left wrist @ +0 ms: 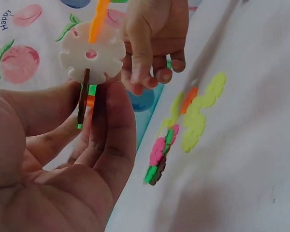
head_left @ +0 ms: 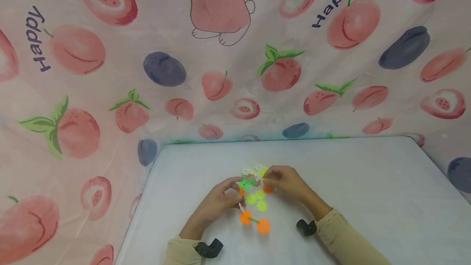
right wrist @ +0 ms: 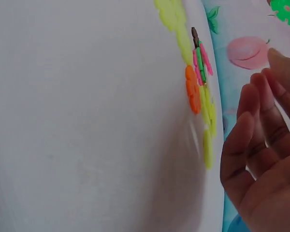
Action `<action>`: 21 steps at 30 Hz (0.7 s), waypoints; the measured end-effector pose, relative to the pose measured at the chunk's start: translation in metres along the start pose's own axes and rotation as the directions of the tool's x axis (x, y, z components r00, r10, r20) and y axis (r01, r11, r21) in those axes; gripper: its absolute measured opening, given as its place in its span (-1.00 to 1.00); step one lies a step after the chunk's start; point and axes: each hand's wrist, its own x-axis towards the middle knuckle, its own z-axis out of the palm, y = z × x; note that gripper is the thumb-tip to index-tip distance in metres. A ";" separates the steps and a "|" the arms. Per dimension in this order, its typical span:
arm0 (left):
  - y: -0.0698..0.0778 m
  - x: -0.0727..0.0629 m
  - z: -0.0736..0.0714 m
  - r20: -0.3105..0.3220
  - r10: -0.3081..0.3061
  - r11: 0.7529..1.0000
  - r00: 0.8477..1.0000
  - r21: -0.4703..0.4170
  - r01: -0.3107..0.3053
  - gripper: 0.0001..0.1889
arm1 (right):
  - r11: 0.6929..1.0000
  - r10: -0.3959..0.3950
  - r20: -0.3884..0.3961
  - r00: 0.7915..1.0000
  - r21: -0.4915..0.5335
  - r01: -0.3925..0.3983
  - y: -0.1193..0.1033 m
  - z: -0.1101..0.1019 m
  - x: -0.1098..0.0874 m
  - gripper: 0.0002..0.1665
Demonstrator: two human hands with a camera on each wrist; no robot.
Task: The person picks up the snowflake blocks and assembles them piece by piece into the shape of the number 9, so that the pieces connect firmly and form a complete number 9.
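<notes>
In the head view my left hand [head_left: 219,198] holds a joined piece of notched, flower-shaped plastic building discs. Its orange discs [head_left: 263,226] hang below the fingers with a green one between them. The left wrist view shows the thumb and fingers pinching a brown disc [left wrist: 83,99] edge-on, slotted into a white disc [left wrist: 70,54]. An orange disc [left wrist: 99,20] stands up from the white one. Across from it, my right hand [head_left: 285,179] has loosely bent fingers, with nothing visible between them in the right wrist view. A green disc [right wrist: 286,10] shows beyond its thumb.
Loose yellow discs [head_left: 261,205] lie on the white table [head_left: 349,183] between the hands. Farther back are pink, green, white and orange ones, partly hidden by the hands. A fruit-printed cloth [head_left: 228,60] hangs behind the table. Black wrist devices [head_left: 209,248] sit at both cuffs.
</notes>
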 end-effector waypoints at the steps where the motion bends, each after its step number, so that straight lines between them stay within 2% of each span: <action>1: 0.000 0.000 0.000 0.003 0.000 1.000 1.000 -0.004 0.000 -0.42 | 1.000 0.007 0.000 1.000 -0.017 -0.007 0.002 0.001 0.000 -0.88; 8: 0.002 -0.003 -0.001 0.018 0.001 1.000 1.000 -0.021 0.000 -0.39 | 0.987 -0.023 0.017 1.000 -0.159 0.025 0.012 0.002 0.001 -0.84; 17: 0.004 -0.001 0.001 0.041 -0.014 0.993 0.999 -0.116 0.018 -0.40 | 0.974 0.000 0.053 0.999 -0.228 0.012 0.016 0.003 0.000 -0.72; 21: 0.004 0.000 0.001 0.037 -0.026 0.991 0.999 -0.128 0.031 -0.40 | 0.969 0.016 0.053 0.998 -0.249 -0.002 0.015 0.003 0.001 -0.73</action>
